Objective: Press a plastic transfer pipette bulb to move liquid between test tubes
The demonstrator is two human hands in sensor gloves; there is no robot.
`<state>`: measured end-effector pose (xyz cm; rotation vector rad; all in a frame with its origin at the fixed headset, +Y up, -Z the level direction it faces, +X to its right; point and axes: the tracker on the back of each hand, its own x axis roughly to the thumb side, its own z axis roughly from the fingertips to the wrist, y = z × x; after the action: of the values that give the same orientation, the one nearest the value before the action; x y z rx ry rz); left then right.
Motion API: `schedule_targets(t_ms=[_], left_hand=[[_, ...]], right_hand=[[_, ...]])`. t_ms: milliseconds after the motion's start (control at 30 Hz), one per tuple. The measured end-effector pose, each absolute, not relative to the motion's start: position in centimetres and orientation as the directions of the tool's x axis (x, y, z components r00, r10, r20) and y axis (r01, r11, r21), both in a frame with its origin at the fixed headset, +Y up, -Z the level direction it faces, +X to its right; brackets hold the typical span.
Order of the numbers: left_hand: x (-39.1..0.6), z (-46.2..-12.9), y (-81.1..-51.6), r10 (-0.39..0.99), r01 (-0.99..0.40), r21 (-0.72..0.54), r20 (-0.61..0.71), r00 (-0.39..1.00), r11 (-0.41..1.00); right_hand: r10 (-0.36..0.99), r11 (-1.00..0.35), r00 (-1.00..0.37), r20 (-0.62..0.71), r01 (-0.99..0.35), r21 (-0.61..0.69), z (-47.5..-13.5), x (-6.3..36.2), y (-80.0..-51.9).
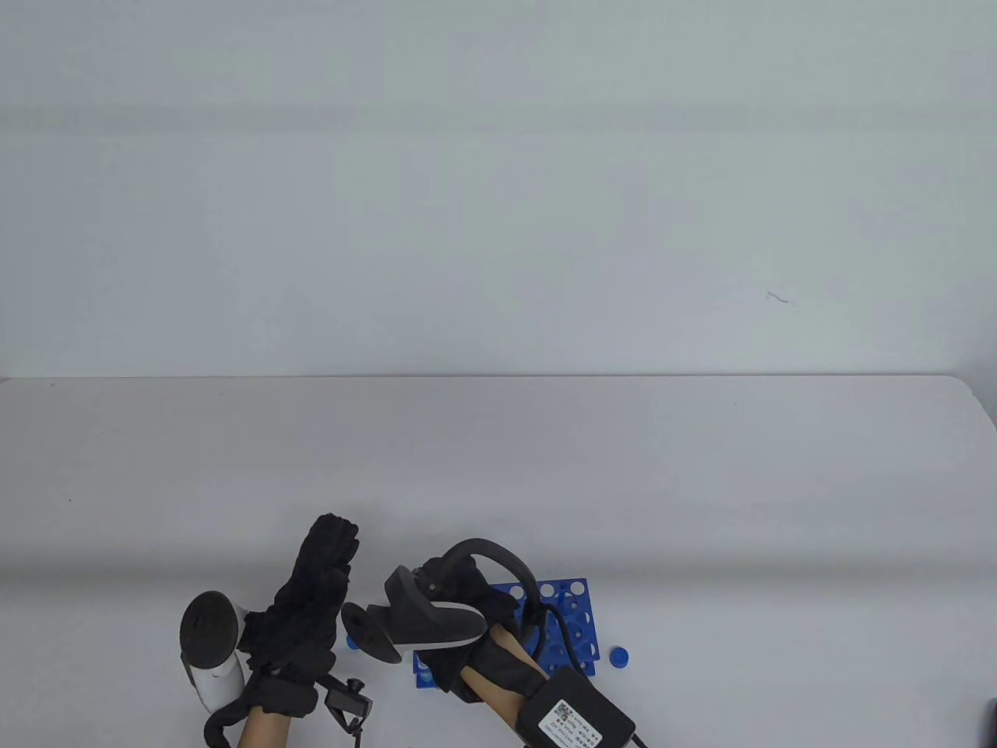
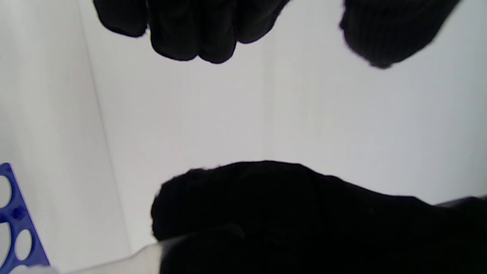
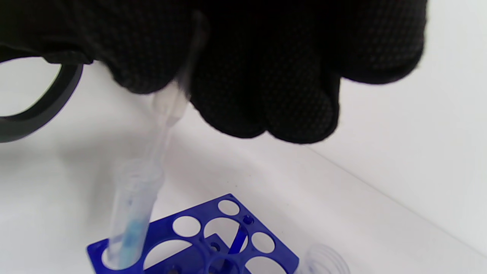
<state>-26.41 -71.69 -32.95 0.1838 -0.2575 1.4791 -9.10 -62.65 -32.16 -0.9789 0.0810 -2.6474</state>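
Pipette (image 3: 167,110) pinched in right hand (image 3: 262,72), stem down inside test tube (image 3: 131,213) at 7 o'clock corner of blue rack (image 3: 198,243) on counter (image 1: 498,467). Left hand (image 1: 311,600) empty, fingers apart, at rack's 9 o'clock. Advice: keep stem centred, squeeze bulb slowly.

left hand (image 1: 315,592) flat, right hand (image 1: 467,615) curled

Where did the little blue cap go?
In the table view, the small round blue cap lies on the white table, just right of the blue plastic tube rack, near the bottom edge.
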Motion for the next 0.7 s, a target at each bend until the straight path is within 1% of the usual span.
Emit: schedule_targets(t_ms=[467, 600, 700], left_hand=[[-26.4, -32.9, -71.7, 0.957, -0.996, -0.035, 0.282, 0.072, 0.085], [-26.4, -32.9, -71.6, 0.957, -0.996, -0.036, 0.282, 0.071, 0.084], [-26.4, -32.9, -71.6, 0.957, -0.996, -0.035, 0.282, 0.069, 0.082]], right_hand=[[-0.287, -0.956, -0.724, 0.627, 0.261, -0.137, -32.3, -8.9, -62.6], [-0.27, -0.962, -0.733, 0.625, 0.239, -0.135, -32.3, -8.7, -61.8], [-0.247, -0.968, -0.746, 0.618, 0.215, -0.126, -32.3, -8.1, -60.6]])
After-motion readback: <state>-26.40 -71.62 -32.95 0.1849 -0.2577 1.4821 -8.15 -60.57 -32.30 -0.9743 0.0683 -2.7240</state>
